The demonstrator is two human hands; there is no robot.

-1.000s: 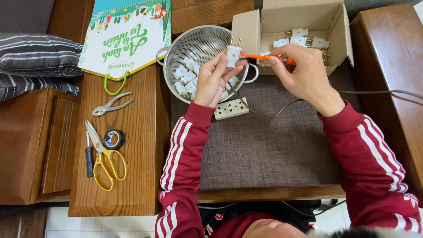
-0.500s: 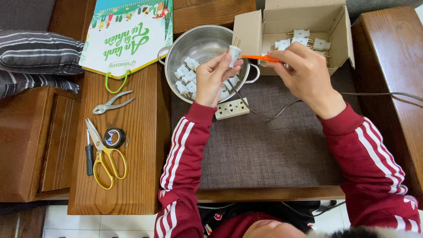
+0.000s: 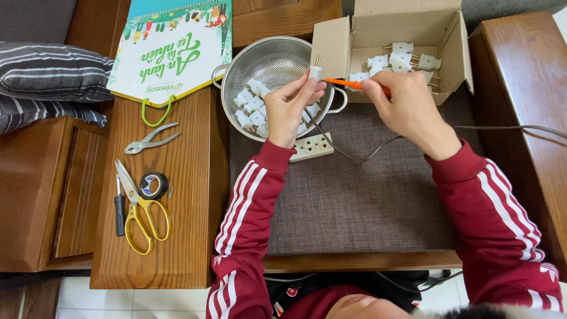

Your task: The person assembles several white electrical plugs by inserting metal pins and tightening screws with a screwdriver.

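One brown wooden table (image 3: 159,236) is seen, carrying one grey woven mat (image 3: 354,201) with bare room at its near half. One open cardboard box (image 3: 455,47) and one perforated steel colander (image 3: 266,59) stand touching at the far edge, each holding several white plugs. One white two-pin plug (image 3: 315,71) is pinched in the left hand (image 3: 289,109); one orange-handled screwdriver (image 3: 348,83) is gripped in the right hand (image 3: 407,109), its tip at the plug.

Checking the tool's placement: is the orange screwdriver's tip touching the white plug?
Touching. The head view shows the orange screwdriver tip meeting the white plug held by the left hand.
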